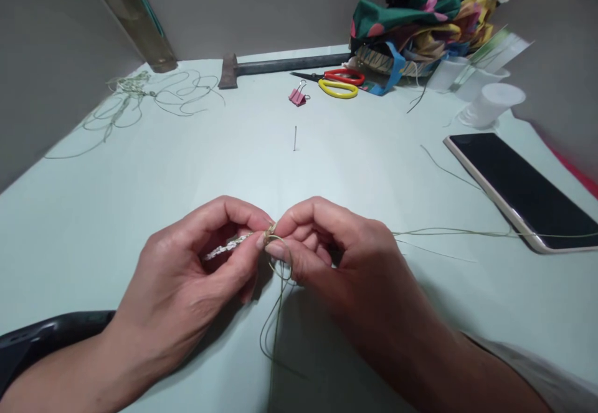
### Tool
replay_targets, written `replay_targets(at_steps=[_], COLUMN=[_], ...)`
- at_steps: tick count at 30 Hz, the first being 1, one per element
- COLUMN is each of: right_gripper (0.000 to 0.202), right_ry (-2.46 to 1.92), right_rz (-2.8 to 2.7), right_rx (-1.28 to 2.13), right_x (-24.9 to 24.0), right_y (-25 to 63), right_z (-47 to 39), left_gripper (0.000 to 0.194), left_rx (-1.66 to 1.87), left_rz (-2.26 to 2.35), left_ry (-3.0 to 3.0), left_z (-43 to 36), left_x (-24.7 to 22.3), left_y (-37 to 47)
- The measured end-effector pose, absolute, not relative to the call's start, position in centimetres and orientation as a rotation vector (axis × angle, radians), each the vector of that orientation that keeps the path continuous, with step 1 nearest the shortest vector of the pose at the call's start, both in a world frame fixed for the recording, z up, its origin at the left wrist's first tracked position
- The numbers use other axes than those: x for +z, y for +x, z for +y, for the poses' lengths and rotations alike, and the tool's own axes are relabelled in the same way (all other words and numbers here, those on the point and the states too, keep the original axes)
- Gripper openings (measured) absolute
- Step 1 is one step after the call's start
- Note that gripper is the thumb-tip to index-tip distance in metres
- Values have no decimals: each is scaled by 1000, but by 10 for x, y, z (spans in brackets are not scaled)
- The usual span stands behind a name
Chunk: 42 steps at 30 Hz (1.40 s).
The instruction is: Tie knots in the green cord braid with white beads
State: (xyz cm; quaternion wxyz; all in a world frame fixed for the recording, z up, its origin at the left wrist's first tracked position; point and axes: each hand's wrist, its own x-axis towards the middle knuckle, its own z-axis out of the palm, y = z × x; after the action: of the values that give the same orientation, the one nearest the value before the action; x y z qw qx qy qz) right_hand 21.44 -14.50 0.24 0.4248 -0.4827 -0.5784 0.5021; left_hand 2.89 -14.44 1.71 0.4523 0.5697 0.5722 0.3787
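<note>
A white and green braided cord (pixel 228 246) runs through the fingers of my left hand (pixel 200 263), which pinches it near its right end. My right hand (pixel 327 245) is closed at the same spot, thumb and forefinger on the thin green cord (pixel 290 262). That cord makes a small loop by my right thumb, and loose strands hang below onto the table. More green strands stretch right from behind my right hand, over the phone (pixel 527 189). The fingertips of both hands nearly touch and partly hide the knot between them.
On the pale table (pixel 187 170), a needle or pin (pixel 295 139) lies ahead, behind it a pink binder clip (pixel 299 94), scissors (pixel 339 84) and a hammer (pixel 228 71). Tangled cord (pixel 135 92) and a bottle (pixel 135 20) are left; cloth (pixel 420 14) and spools (pixel 493 104) right.
</note>
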Motion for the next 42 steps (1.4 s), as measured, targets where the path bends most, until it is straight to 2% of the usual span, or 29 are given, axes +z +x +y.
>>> replay_targets(at_steps=[12,27,42], right_gripper=[11,21,17], right_ry=[-1194,-1194,-1220], right_rz=[-1472,-1483,-1523], right_rx=[1199,1120,1081], right_x=[-1,2,-1], right_y=[212,214,214], right_z=[-149,-145,-147], left_gripper=[9,13,11], left_rx=[962,967,976], left_rz=[1422,1412,1435], left_ry=[1456,1519,1536], left_z=[-148,-147,-147], left_x=[15,10,8], left_y=[28,23,23])
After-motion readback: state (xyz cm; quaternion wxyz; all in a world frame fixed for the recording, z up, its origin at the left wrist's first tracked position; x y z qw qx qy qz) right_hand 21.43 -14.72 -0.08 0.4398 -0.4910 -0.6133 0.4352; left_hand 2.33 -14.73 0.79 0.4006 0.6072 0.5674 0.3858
